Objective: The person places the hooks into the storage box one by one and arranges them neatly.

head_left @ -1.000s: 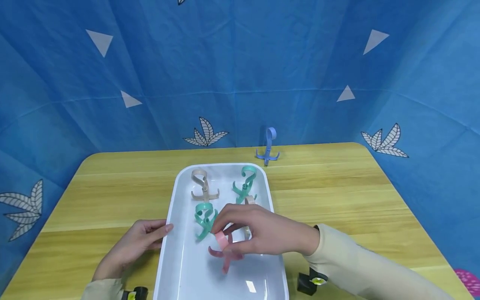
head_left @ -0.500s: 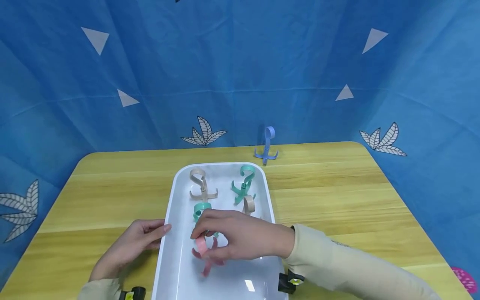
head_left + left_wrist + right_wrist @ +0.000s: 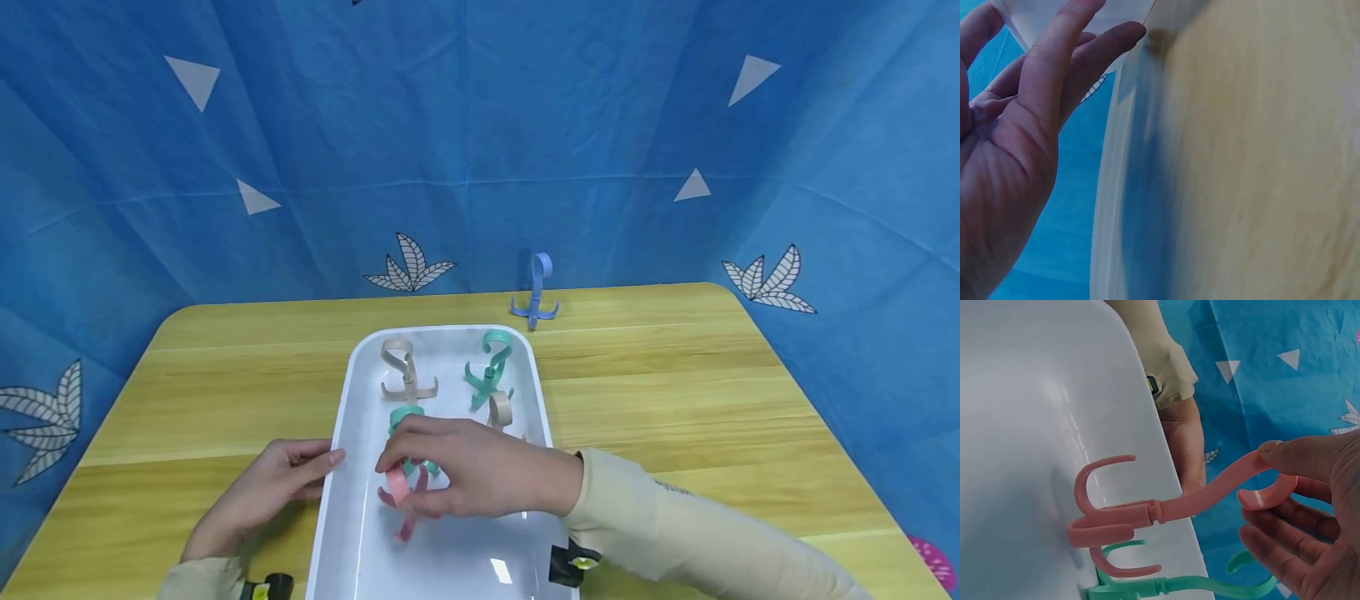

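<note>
My right hand [image 3: 480,467] pinches the curled top of a pink multi-prong hanging hook [image 3: 397,485] between thumb and fingers. In the right wrist view the hook's prongs [image 3: 1110,517] hang down over the tray floor, close beside a green hook [image 3: 1210,584]. Around them is a white rectangular tray [image 3: 435,575], which also bears a far green hook [image 3: 489,375], a beige hook [image 3: 408,385] and a second beige hook [image 3: 500,408] partly behind my hand. At the tray's left rim my left hand [image 3: 262,496] holds on, thumb over the edge and fingers along the outer wall.
A blue hook [image 3: 536,296] stands at the back of the wooden table [image 3: 675,375], just behind the tray. Blue printed cloth [image 3: 480,125] hangs behind the table and at its sides.
My right hand has carried the pink hook leftward across the tray, to beside the near green hook, which it now partly covers. The left hand stays at the rim.
</note>
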{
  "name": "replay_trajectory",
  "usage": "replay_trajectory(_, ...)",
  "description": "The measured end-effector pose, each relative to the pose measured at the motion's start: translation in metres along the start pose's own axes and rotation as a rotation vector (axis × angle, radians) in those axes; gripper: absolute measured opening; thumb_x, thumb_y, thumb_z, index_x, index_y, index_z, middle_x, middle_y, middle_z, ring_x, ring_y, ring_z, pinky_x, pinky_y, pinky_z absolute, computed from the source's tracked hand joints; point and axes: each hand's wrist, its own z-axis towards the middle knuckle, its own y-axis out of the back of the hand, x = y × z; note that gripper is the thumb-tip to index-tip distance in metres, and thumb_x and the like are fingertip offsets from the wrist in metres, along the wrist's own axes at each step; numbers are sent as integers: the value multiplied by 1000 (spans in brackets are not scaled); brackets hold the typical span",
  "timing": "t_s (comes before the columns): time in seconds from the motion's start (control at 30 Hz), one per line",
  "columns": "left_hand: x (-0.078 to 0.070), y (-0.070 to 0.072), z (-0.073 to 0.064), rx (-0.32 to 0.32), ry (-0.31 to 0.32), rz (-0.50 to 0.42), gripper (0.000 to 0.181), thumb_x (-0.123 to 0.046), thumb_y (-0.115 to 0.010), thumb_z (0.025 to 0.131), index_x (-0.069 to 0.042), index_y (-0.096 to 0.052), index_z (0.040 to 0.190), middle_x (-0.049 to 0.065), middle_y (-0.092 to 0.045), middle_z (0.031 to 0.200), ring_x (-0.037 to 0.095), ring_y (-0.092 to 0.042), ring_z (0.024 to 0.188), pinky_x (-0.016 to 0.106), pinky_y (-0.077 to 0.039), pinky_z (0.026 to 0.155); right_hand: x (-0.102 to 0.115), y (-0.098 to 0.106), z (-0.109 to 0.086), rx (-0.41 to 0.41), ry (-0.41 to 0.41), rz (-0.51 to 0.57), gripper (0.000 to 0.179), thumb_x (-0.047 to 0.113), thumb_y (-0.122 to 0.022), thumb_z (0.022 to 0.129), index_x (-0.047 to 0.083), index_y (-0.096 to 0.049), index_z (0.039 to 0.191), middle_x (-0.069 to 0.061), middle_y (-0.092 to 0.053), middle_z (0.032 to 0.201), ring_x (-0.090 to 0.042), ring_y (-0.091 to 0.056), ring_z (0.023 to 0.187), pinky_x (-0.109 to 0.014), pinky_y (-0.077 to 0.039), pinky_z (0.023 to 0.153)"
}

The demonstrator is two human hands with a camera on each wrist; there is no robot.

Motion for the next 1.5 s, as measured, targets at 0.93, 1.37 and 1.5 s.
replay_trajectory(0.93,1,-3,-1,-30,-10,22,56,-22,-58,102,22,-43,133,34,-55,127,26,-66,103,39,-57,83,-5,-6,1,-3,-23,16,29,26,-72,93,19,-62,119,13,-54,118,4,-49,107,-11,-41,95)
replay_trajectory(1.37,2,-4,-1,-34,-5,18,56,-21,-58,101,22,-42,134,35,-54,128,25,-66,104,40,-57,84,-6,1,-8,-27,-98,103,25,29,-72,93,20,-65,115,12,-57,115,3,-51,106,-18,-47,93)
replay_trajectory(1.5,2,-4,0,-42,-2,20,57,-22,-59,101,22,-42,133,34,-55,127,26,-66,103,40,-57,83,-6,8,-12,-36,-133,99,22,24,-70,94,19,-65,115,15,-59,112,3,-54,105,-19,-48,93)
